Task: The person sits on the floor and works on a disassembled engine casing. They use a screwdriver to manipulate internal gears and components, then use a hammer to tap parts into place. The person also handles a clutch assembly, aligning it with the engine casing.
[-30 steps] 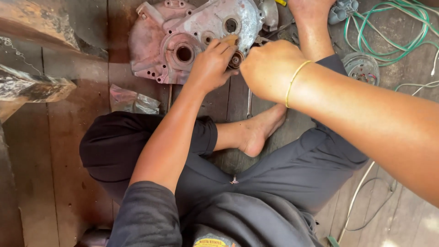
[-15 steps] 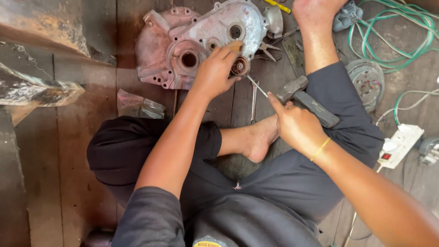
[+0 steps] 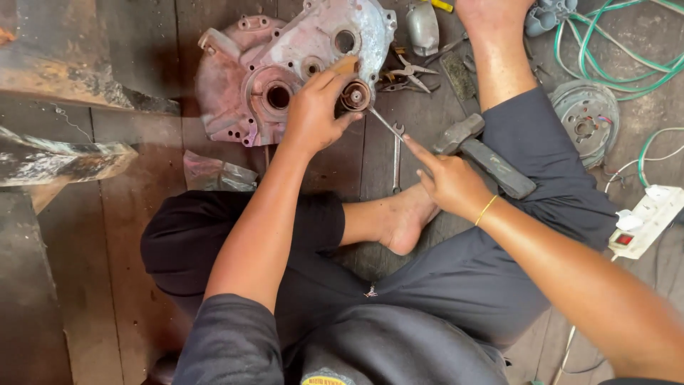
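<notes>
A worn pinkish-grey metal engine casing [image 3: 249,64] lies on the plank floor in front of my crossed legs. My left hand [image 3: 313,114] rests on its lower edge, fingers and thumb closed around a small round rusty bearing-like part [image 3: 355,95]. My right hand [image 3: 449,182] is lower and to the right, pinching a thin metal rod [image 3: 388,127] whose tip reaches up to that round part. A dark hammer [image 3: 484,153] lies just right of my right hand, against my leg.
A spanner [image 3: 397,153] lies on the floor by my bare foot, and pliers [image 3: 407,71] sit near the casing. A round metal disc [image 3: 588,117], green hose [image 3: 613,50] and a white power strip [image 3: 648,217] lie to the right. Rough timbers [image 3: 64,157] are on the left.
My right hand has drawn back from the casing, down and to the right, ending beside the hammer. My left hand has stayed on the round part.
</notes>
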